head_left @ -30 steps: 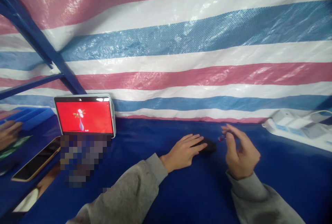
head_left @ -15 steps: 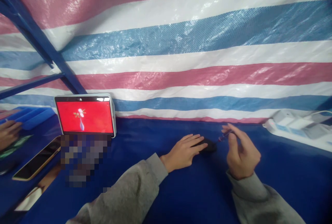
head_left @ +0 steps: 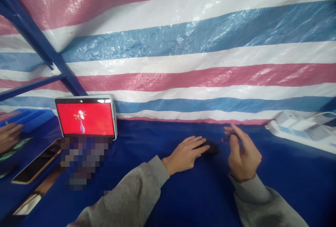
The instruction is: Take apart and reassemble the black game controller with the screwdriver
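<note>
My left hand (head_left: 183,155) rests with spread fingers on a round black object (head_left: 212,147) on the blue table. To its right, my right hand (head_left: 244,153) is raised with thumb and fingers curled together around a small dark item with reddish bits (head_left: 224,139); what it is cannot be made out. Most of that item is hidden by the fingers. A gap separates the item from the black object.
At the left stand a tablet (head_left: 85,118) with a red screen, a phone (head_left: 38,160) and a blue tray (head_left: 35,119). Another person's hand (head_left: 9,137) is near green material. A white power strip (head_left: 296,132) lies at the right. Striped sheeting hangs behind.
My right hand has shifted very slightly left, and its fingers have turned a little around the small item. My left hand has stayed in place.
</note>
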{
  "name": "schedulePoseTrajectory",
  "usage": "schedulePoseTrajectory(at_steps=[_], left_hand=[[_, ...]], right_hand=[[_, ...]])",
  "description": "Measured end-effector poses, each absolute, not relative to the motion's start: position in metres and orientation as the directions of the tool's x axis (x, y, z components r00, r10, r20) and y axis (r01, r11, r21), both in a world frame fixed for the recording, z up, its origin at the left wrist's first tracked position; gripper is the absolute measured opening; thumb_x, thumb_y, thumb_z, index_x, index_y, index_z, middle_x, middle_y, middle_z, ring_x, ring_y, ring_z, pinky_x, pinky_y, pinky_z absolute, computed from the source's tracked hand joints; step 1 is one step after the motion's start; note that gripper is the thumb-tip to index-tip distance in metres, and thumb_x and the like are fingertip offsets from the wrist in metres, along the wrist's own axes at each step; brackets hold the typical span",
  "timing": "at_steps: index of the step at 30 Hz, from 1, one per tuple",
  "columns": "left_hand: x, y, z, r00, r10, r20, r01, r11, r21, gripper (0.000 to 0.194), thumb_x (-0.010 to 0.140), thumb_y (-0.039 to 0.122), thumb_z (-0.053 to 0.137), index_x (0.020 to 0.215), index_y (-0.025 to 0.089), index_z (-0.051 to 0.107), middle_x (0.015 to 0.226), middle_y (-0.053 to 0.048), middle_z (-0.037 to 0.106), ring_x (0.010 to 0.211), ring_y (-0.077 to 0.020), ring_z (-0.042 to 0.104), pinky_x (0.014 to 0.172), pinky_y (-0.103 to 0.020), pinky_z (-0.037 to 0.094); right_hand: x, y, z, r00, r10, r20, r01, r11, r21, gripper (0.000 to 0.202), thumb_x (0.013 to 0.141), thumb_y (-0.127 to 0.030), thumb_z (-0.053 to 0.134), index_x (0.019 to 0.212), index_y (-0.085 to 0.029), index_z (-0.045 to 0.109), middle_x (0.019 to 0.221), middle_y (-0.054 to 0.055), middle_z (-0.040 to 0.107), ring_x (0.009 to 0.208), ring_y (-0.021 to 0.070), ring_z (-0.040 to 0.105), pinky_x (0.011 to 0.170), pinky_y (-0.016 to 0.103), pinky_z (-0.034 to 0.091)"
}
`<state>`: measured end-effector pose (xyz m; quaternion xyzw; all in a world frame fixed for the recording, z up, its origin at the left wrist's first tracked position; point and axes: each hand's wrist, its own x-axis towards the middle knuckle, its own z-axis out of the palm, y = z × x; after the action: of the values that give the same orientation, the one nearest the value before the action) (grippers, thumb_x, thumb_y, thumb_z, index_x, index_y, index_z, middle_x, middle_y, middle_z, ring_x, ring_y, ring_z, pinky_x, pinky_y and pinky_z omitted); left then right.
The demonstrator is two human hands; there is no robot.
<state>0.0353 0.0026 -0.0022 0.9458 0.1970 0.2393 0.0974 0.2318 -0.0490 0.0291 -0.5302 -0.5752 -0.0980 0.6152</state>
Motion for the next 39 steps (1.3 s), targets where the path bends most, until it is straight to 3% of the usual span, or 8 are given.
schedulePoseTrajectory(at_steps=[4, 7, 14, 21, 28, 35, 39], left_hand=[[0.0354, 0.0029, -0.0033, 0.807, 0.417, 0.419, 0.323, -0.905, 0.277, 0.041, 0.102, 0.018, 0.045, 0.143, 0.021, 0.049, 0.152, -0.007, 0.047, 0.146, -0.0188, 0.035, 0.121, -0.041, 0.030], [0.0355, 0.0034, -0.0038, 0.813, 0.412, 0.411, 0.326, -0.907, 0.266, 0.041, 0.101, 0.018, 0.044, 0.142, 0.021, 0.050, 0.152, -0.007, 0.046, 0.146, -0.0186, 0.035, 0.122, -0.041, 0.029], [0.0359, 0.0040, -0.0051, 0.810, 0.409, 0.420, 0.321, -0.909, 0.266, 0.041, 0.102, 0.018, 0.044, 0.143, 0.021, 0.049, 0.152, -0.007, 0.046, 0.146, -0.0191, 0.036, 0.122, -0.041, 0.030], [0.0358, 0.0036, -0.0035, 0.813, 0.413, 0.411, 0.331, -0.908, 0.258, 0.041, 0.101, 0.019, 0.046, 0.142, 0.020, 0.050, 0.151, -0.008, 0.047, 0.146, -0.0183, 0.036, 0.122, -0.040, 0.029], [0.0359, 0.0040, -0.0034, 0.805, 0.408, 0.431, 0.315, -0.909, 0.271, 0.041, 0.101, 0.018, 0.046, 0.142, 0.021, 0.050, 0.151, -0.008, 0.048, 0.145, -0.0199, 0.037, 0.121, -0.042, 0.032], [0.0353, 0.0036, -0.0035, 0.809, 0.408, 0.423, 0.323, -0.910, 0.260, 0.041, 0.100, 0.018, 0.047, 0.142, 0.019, 0.050, 0.151, -0.008, 0.048, 0.146, -0.0186, 0.036, 0.122, -0.040, 0.029], [0.0356, 0.0035, -0.0041, 0.812, 0.408, 0.417, 0.326, -0.910, 0.256, 0.041, 0.101, 0.018, 0.046, 0.142, 0.019, 0.050, 0.151, -0.008, 0.047, 0.146, -0.0188, 0.036, 0.122, -0.040, 0.029]], right_hand=[[0.2299, -0.0477, 0.0250, 0.413, 0.452, 0.791, 0.722, 0.367, -0.586, 0.031, 0.091, -0.024, 0.061, 0.120, -0.015, 0.063, 0.099, 0.010, 0.073, 0.074, 0.0183, 0.068, 0.075, 0.038, 0.055], [0.2308, -0.0471, 0.0245, 0.383, 0.392, 0.836, 0.770, 0.364, -0.524, 0.027, 0.085, -0.023, 0.070, 0.111, -0.016, 0.066, 0.095, 0.008, 0.074, 0.068, 0.0151, 0.063, 0.071, 0.034, 0.053], [0.2314, -0.0473, 0.0261, 0.353, 0.393, 0.849, 0.749, 0.425, -0.508, 0.025, 0.091, -0.020, 0.059, 0.115, -0.017, 0.066, 0.099, 0.009, 0.074, 0.090, 0.0213, 0.070, 0.078, 0.037, 0.055], [0.2301, -0.0485, 0.0281, 0.354, 0.396, 0.847, 0.759, 0.407, -0.508, 0.027, 0.089, -0.020, 0.062, 0.116, -0.017, 0.066, 0.101, 0.010, 0.074, 0.092, 0.0227, 0.071, 0.083, 0.042, 0.057], [0.2324, -0.0463, 0.0276, 0.317, 0.372, 0.872, 0.783, 0.417, -0.462, 0.023, 0.087, -0.024, 0.067, 0.110, -0.019, 0.067, 0.098, 0.009, 0.074, 0.086, 0.0219, 0.071, 0.069, 0.035, 0.056], [0.2321, -0.0477, 0.0282, 0.313, 0.407, 0.858, 0.752, 0.446, -0.485, 0.024, 0.093, -0.019, 0.056, 0.114, -0.018, 0.067, 0.103, 0.010, 0.074, 0.093, 0.0224, 0.070, 0.085, 0.043, 0.056], [0.2319, -0.0483, 0.0317, 0.281, 0.394, 0.875, 0.790, 0.423, -0.444, 0.025, 0.091, -0.018, 0.060, 0.115, -0.019, 0.067, 0.101, 0.009, 0.074, 0.090, 0.0219, 0.071, 0.078, 0.038, 0.057]])
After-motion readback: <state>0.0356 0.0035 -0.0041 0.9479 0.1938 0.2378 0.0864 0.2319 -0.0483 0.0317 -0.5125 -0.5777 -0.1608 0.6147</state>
